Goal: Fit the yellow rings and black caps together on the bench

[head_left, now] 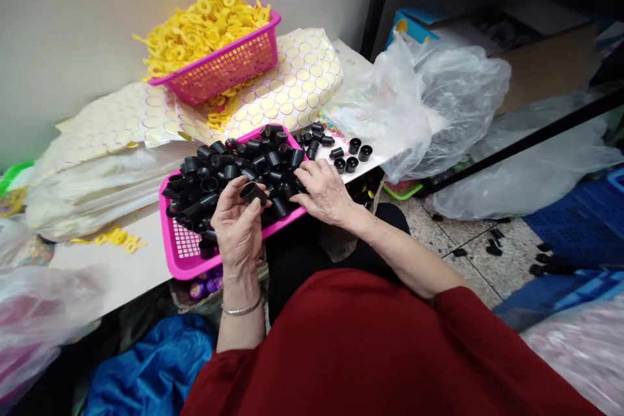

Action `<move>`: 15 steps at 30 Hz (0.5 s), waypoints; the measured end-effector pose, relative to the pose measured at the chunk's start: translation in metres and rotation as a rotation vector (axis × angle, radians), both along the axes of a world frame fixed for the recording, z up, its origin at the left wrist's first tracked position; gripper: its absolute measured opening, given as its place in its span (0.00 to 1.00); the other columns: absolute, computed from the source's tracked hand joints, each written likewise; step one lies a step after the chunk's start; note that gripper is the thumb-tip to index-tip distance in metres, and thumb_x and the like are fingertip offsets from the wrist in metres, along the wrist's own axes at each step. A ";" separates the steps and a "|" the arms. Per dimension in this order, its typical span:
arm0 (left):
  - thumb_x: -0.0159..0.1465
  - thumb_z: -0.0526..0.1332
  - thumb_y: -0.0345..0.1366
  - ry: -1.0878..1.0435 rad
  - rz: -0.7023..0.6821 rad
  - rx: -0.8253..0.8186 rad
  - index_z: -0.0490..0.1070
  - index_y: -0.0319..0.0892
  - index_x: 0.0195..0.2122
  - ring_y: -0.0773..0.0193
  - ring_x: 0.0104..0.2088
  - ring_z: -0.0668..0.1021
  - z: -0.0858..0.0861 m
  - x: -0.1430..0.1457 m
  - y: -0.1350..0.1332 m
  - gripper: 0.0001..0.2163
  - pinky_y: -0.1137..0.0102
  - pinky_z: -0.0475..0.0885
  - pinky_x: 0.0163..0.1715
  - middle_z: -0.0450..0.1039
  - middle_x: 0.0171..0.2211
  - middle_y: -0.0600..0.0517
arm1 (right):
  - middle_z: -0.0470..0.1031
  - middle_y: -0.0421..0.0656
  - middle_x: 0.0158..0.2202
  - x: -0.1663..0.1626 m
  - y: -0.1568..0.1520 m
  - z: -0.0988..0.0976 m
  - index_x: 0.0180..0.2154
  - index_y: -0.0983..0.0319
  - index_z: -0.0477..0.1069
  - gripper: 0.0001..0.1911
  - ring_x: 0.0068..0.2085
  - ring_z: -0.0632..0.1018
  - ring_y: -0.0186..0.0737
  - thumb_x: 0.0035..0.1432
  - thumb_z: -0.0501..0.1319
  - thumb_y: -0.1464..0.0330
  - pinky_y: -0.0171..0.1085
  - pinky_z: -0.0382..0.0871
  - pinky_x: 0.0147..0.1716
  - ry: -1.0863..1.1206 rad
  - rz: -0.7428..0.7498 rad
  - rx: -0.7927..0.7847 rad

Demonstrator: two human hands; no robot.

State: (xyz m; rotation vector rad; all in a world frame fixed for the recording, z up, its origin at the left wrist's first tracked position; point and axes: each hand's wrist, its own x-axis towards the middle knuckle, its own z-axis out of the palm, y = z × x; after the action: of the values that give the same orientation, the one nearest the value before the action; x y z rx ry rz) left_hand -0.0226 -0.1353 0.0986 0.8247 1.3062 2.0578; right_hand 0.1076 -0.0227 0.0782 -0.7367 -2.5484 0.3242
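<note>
Pinched in the fingers of my left hand [238, 224] is a black plastic cap [253, 193], tilted with its round mouth up. It is above a pink basket [171, 253] heaped with similar black plastic caps [229, 172]. My right hand [324, 192] reaches over the basket's right edge, its thumb and fingers curled around the caps there. Whatever lies between those fingertips is hidden. To the right of the basket, several loose black caps [351, 164] stand or lie on the white tabletop [121, 273].
Behind, another pink basket [224, 71] overflows with yellow plastic pieces [209, 26], resting on circle-patterned sheets [297, 84]. Clear plastic bags [424, 104] crowd the right. A few yellow pieces [117, 239] lie at left. Black pieces [493, 248] are scattered on the floor near a blue crate [580, 221].
</note>
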 end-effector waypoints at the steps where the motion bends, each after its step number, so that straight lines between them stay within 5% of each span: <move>1: 0.49 0.73 0.36 -0.038 -0.036 -0.013 0.74 0.43 0.41 0.67 0.32 0.79 0.002 0.000 -0.001 0.18 0.76 0.76 0.31 0.77 0.34 0.51 | 0.71 0.53 0.45 0.001 0.002 -0.002 0.44 0.66 0.69 0.16 0.45 0.65 0.51 0.56 0.63 0.65 0.46 0.62 0.42 -0.015 -0.009 -0.023; 6: 0.52 0.71 0.42 -0.204 -0.177 -0.110 0.74 0.41 0.34 0.69 0.30 0.79 0.006 0.004 -0.001 0.13 0.78 0.77 0.29 0.77 0.35 0.50 | 0.73 0.49 0.41 0.005 0.013 -0.016 0.42 0.63 0.70 0.11 0.44 0.69 0.48 0.55 0.62 0.70 0.47 0.66 0.44 0.288 0.007 -0.241; 10: 0.53 0.70 0.45 -0.255 -0.209 -0.181 0.72 0.40 0.31 0.68 0.28 0.79 0.006 0.012 0.004 0.14 0.76 0.76 0.26 0.77 0.32 0.49 | 0.74 0.42 0.41 0.010 0.007 -0.013 0.46 0.59 0.69 0.17 0.42 0.74 0.40 0.55 0.63 0.61 0.43 0.73 0.44 0.866 0.057 -0.805; 13: 0.51 0.71 0.44 -0.286 -0.201 -0.180 0.71 0.39 0.28 0.70 0.26 0.77 0.005 0.022 0.009 0.15 0.76 0.75 0.25 0.76 0.30 0.50 | 0.74 0.40 0.38 0.018 -0.007 -0.001 0.42 0.59 0.70 0.16 0.37 0.76 0.35 0.53 0.65 0.60 0.40 0.76 0.40 1.049 0.162 -1.232; 15: 0.48 0.73 0.43 -0.313 -0.159 -0.159 0.69 0.38 0.25 0.71 0.25 0.76 0.005 0.029 0.013 0.16 0.76 0.74 0.25 0.75 0.27 0.52 | 0.74 0.39 0.36 0.023 -0.016 0.005 0.39 0.60 0.70 0.15 0.35 0.76 0.34 0.50 0.68 0.62 0.41 0.77 0.40 1.103 0.181 -1.357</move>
State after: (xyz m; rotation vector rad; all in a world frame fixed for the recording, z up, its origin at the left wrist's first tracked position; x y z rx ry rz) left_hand 0.0067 -0.1223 0.1033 0.4947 1.1724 1.8429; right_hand 0.1306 -0.0389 0.0830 -0.4460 -1.0750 1.9349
